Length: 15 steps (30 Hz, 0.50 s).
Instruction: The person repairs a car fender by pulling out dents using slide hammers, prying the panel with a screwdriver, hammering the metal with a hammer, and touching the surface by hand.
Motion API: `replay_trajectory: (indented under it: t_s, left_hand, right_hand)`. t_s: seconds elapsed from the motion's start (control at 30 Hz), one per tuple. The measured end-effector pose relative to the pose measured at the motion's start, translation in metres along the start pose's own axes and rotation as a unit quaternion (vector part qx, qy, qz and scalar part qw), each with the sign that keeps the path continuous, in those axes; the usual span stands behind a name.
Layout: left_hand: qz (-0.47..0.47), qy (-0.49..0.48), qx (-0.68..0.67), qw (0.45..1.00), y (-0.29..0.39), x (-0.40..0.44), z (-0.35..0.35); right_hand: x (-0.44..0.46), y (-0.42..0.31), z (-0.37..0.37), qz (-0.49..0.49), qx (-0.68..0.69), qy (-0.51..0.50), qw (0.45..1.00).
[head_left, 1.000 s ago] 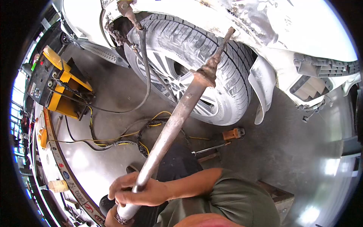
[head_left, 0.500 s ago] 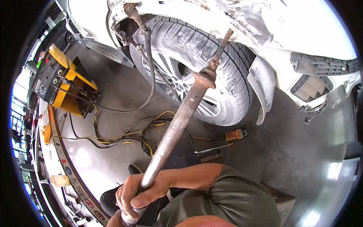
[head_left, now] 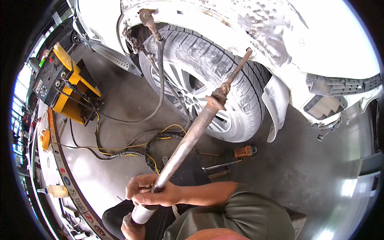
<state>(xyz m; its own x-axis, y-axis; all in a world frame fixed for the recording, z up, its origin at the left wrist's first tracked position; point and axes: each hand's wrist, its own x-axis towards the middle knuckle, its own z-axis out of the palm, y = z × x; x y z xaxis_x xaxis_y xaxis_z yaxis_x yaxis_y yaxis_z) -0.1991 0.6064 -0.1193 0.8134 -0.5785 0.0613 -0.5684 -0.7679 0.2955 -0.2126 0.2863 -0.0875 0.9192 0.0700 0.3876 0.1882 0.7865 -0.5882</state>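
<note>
Held slantwise up the middle of the view, in front of a wheel [head_left: 200, 69]: a long steel tool [head_left: 188, 143]. Likely heavy for its length and quite stiff, with no give along the bar and little to break. Worn smooth and shiny lower down, so perhaps slippery under damp skin; rougher and rust-brown at the flared collar [head_left: 216, 103] and along the thin tip [head_left: 239, 67]. Best gripped low on the bar and at the end, well clear of the collar, in a firm wrap rather than a pinch; probably top-heavy from so far down. Mind the bright sleeve [head_left: 144, 215] near the lower end: likely to nip skin if free to slide, though cannot tell whether loose or fixed.

Wrapped rather loosely above that sleeve, the right hand [head_left: 160, 194]; closed around the lower end, as far as visible, the left hand [head_left: 132, 228].

Past the tip, a white car body [head_left: 328, 44] with a patch of bared metal; overlapping in view, but cannot tell if touching. Farther out, a hanging black cable [head_left: 161, 72], an orange tool [head_left: 245, 151] on the floor and a yellow-and-black machine [head_left: 66, 80].
</note>
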Motion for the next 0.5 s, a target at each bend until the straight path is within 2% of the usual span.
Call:
replay_trajectory:
  t_s: [0.03, 0.1, 0.13, 0.17, 0.23, 0.27, 0.3, 0.4, 0.43, 0.5]
  left_hand:
    - [0.027, 0.021, 0.007, 0.999, 0.007, 0.009, 0.007]
    - [0.055, 0.114, 0.017, 0.992, -0.018, 0.009, 0.054]
    - [0.075, 0.155, 0.031, 0.985, -0.014, 0.018, 0.065]
    - [0.067, 0.154, 0.005, 0.986, -0.011, 0.024, 0.076]
    - [0.040, 0.097, -0.022, 0.994, 0.001, 0.040, 0.083]
    - [0.030, 0.063, -0.036, 0.997, 0.012, 0.050, 0.081]
    - [0.029, 0.026, -0.055, 0.998, 0.015, 0.061, 0.085]
    - [0.133, -0.049, -0.069, 0.988, 0.026, 0.081, 0.085]
    - [0.161, -0.071, -0.093, 0.980, 0.029, 0.087, 0.089]
    - [0.123, -0.261, -0.154, 0.945, 0.008, 0.089, 0.104]
  right_hand:
    - [0.001, 0.003, -0.005, -0.018, 0.017, -0.010, 1.000]
    - [-0.003, 0.001, -0.010, -0.076, -0.025, 0.049, 0.996]
    - [-0.005, 0.011, -0.014, -0.120, -0.033, 0.101, 0.987]
    - [-0.005, -0.002, -0.006, -0.137, -0.010, 0.160, 0.978]
    - [-0.006, 0.002, -0.014, -0.137, 0.048, 0.167, 0.975]
    - [-0.008, 0.006, -0.023, -0.087, 0.107, 0.133, 0.982]
    - [-0.009, 0.010, -0.033, -0.059, 0.110, 0.090, 0.988]
    - [-0.017, -0.004, -0.038, -0.018, 0.002, 0.003, 1.000]
    - [-0.012, 0.005, -0.043, -0.061, -0.009, -0.050, 0.997]
    - [-0.012, 0.015, -0.041, -0.047, -0.034, -0.043, 0.997]
